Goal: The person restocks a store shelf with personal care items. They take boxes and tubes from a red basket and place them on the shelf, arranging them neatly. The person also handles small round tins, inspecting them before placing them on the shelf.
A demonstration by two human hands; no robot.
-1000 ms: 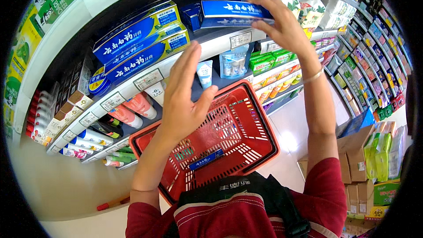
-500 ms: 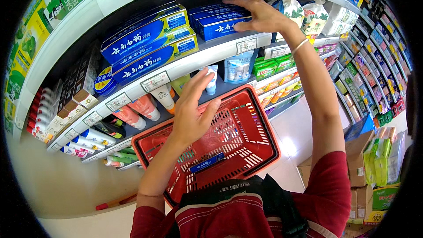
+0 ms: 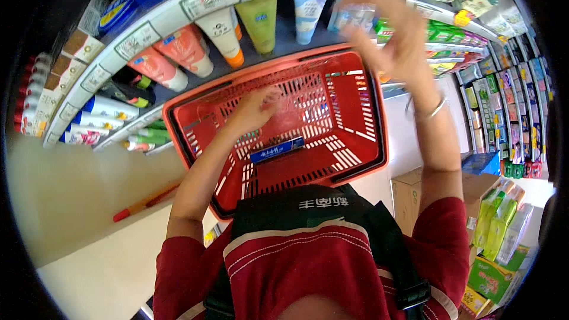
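In front of me is a red shopping basket (image 3: 341, 109) with slotted walls and a dark handle. One narrow blue toothpaste box (image 3: 277, 150) lies on its bottom. My left hand (image 3: 261, 108) reaches over the basket's inside, above that box and apart from it. Its fingers are slightly blurred and extended, with nothing visible in them. Smeared by motion, my right hand (image 3: 394, 38) is raised between the basket's right corner and the shelf. Thumb and fingers are spread, and I see nothing held. Behind it a light blue pouch (image 3: 351, 15) is partly hidden.
Beyond the basket runs a curved shelf edge (image 3: 172, 15) with tubes, among them a green tube (image 3: 261, 24) and a small blue-white tube (image 3: 308, 16). Cardboard boxes (image 3: 406, 195) and green packs (image 3: 496, 216) stand on the right. More stocked shelves (image 3: 515, 112) fill the far right.
My right hand has left the blue toothpaste boxes on the upper shelf and come down toward the basket. My left hand has lowered into the basket. The view has tilted downward.
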